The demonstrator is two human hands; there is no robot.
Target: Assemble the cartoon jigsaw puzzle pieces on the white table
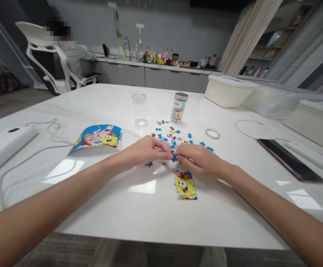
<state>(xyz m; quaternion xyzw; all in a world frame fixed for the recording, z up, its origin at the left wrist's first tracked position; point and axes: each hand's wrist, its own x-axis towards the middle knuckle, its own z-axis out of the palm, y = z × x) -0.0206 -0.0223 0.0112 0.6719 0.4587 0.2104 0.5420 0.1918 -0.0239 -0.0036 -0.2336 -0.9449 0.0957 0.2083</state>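
Note:
My left hand (149, 150) and my right hand (202, 157) meet over a spread of loose jigsaw pieces (189, 135), mostly blue. Fingertips of both hands are closed on a small blue jigsaw piece (174, 158), partly covered by the fingers. Just below my right hand lies a joined section of jigsaw puzzle (186, 186) with a yellow cartoon face. To the left of my left hand rests a curled picture sheet (103, 136) with cartoon figures on blue. Some pieces under the hands are hidden.
Behind the pieces stand a clear open jar (140, 108) and a lidded jar (179, 108). A round lid (213, 133) lies right of them. A tablet (290, 160), white bins (229, 92), a power strip (7, 144) and cables edge the white table (139, 218). A person sits at the far left.

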